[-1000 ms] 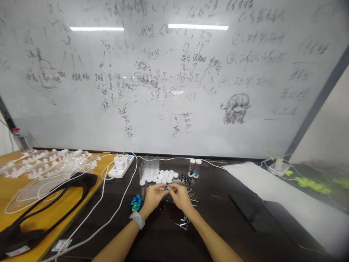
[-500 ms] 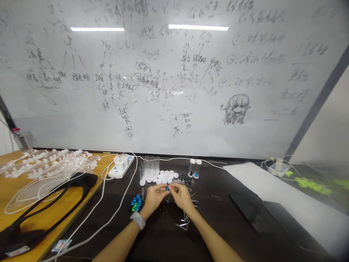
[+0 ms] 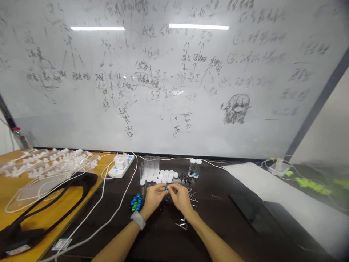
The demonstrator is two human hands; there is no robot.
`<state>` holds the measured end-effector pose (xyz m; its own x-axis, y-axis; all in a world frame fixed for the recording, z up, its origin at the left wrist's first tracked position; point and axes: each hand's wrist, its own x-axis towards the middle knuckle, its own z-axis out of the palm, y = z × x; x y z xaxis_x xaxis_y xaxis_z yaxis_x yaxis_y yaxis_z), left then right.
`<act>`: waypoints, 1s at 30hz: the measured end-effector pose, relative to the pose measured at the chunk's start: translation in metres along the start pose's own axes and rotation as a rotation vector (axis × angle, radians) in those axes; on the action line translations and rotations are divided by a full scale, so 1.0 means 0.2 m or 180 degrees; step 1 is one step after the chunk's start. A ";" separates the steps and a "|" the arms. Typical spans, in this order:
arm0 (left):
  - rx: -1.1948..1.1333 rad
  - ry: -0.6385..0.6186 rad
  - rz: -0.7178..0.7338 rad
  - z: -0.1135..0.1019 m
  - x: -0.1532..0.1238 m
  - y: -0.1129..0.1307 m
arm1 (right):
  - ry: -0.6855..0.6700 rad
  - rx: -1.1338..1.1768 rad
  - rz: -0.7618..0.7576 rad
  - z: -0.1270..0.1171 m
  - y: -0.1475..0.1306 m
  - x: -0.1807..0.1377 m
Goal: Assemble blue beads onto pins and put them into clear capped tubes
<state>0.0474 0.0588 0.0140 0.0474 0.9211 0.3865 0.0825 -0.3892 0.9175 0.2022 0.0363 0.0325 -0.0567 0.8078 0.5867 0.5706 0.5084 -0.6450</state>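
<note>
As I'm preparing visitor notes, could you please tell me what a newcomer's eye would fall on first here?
Probably the large whiteboard behind the dark table, covered in handwriting, with a sketched figure toward its right. Next, the left hand and right hand, meeting over the table with a small blue piece held between them. The shiny blue and green balls, clustered left of the left hand, also stand out.

A scribbled whiteboard spans behind the far edge of the dark table, mirroring two light strips. A yellow table adjoins its left edge; the hazy right seems plain wall.
</note>
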 end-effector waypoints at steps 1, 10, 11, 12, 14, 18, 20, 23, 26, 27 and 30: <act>-0.0011 -0.0008 -0.0013 0.00 0.00 0.00 | -0.0065 -0.0140 -0.0150 -0.01 0.00 0.00; -0.0062 -0.0208 -0.0044 0.00 0.01 0.00 | -0.0552 -0.0919 -0.0845 -0.06 0.04 0.02; -0.0094 -0.0194 -0.0055 0.00 0.01 0.01 | -0.0565 -0.0879 -0.0862 -0.05 0.04 0.02; -0.0123 -0.0169 -0.0065 0.00 0.01 0.01 | -0.0566 -0.0805 -0.0861 -0.05 0.05 0.02; -0.0148 -0.0108 -0.0072 0.00 0.01 0.02 | -0.0544 -0.0599 -0.0803 -0.04 0.04 0.02; -0.0157 -0.0109 -0.0043 -0.01 0.01 0.03 | -0.0431 -0.0168 -0.0573 -0.05 0.03 0.02; -0.0176 -0.0158 -0.0043 -0.01 0.01 0.03 | -0.0390 0.0013 -0.0437 -0.06 0.02 0.03; -0.0164 -0.0184 -0.0044 -0.01 0.01 0.03 | -0.0402 0.0263 -0.0188 -0.07 0.01 0.04; -0.0146 -0.0182 -0.0036 -0.01 0.01 0.03 | -0.0371 0.0551 0.0001 -0.07 0.01 0.05; -0.0145 -0.0184 -0.0035 -0.01 0.01 0.03 | -0.0352 0.0601 0.0009 -0.07 0.01 0.05; -0.0149 -0.0172 -0.0013 -0.01 0.01 0.03 | -0.0337 0.0490 -0.0127 -0.08 0.01 0.05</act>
<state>0.0465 0.0578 0.0197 0.1008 0.9202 0.3782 0.0361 -0.3833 0.9229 0.2157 0.0410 0.0438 -0.1674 0.8089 0.5636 0.4345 0.5737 -0.6943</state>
